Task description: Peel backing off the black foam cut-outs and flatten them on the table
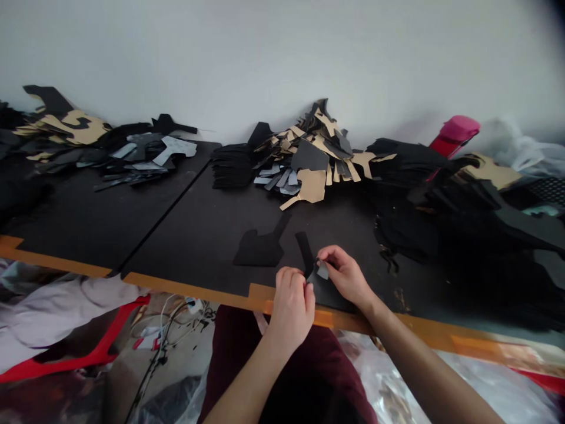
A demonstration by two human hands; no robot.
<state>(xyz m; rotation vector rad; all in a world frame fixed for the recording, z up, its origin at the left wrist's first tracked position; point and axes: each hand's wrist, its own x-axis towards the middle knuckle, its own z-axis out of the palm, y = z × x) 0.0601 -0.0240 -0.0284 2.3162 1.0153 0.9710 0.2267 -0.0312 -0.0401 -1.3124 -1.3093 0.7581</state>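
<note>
Near the front edge of the black table (198, 235), my left hand (295, 297) has its fingers closed on a dark cut piece (304, 250), whose strip points away from me. Close on its right, my right hand (344, 274) pinches a small grey piece (323, 270), which touches or overlaps the dark one; the exact contact is hidden by the fingers. Left of my hands a black cut piece (260, 248) with a narrow arm lies flat on the table.
Behind my hands stands a heap of tan, grey and black pieces (311, 156), beside a black stack (232, 166). More piles (145, 150) lie left. At the right are dark stacks (406, 224), a pink and red object (454, 134) and clear plastic (525, 147).
</note>
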